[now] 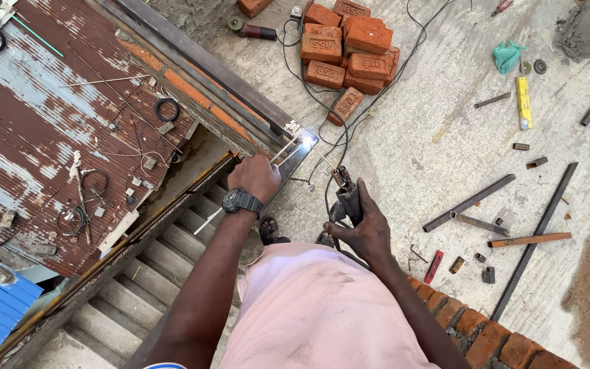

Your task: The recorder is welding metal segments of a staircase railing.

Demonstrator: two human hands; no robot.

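left hand (pixel 257 176), black wristwatch (pixel 242 201) on the wrist, is closed around thin welding rods (pixel 283 149) that stick out toward 1 o'clock, their tips at a bright weld spark (pixel 306 139) on the end of a dark steel frame bar (pixel 203 65). right hand (pixel 365 229) is clenched on a black electrode holder (pixel 345 195), its clamp pointing to 11 o'clock, with a black cable (pixel 326 116) looping away toward 12 o'clock. red brick stack (pixel 349 44) sits at 12 o'clock past the spark. rusty corrugated roof (pixel 49 116) lies at 9 to 10 o'clock, with concrete stairs (pixel 145 287) at 7 o'clock below the left forearm. steel offcuts (pixel 469 203) and a long flat bar (pixel 534 239) lie on the concrete floor (pixel 411 130) at 3 o'clock. yellow box (pixel 524 102) is at 2 o'clock, near a green rag (pixel 508 56). brick wall edge (pixel 486 335) runs at 5 o'clock. sandalled feet (pixel 271 231) show between the hands, above a pink garment (pixel 315 314).
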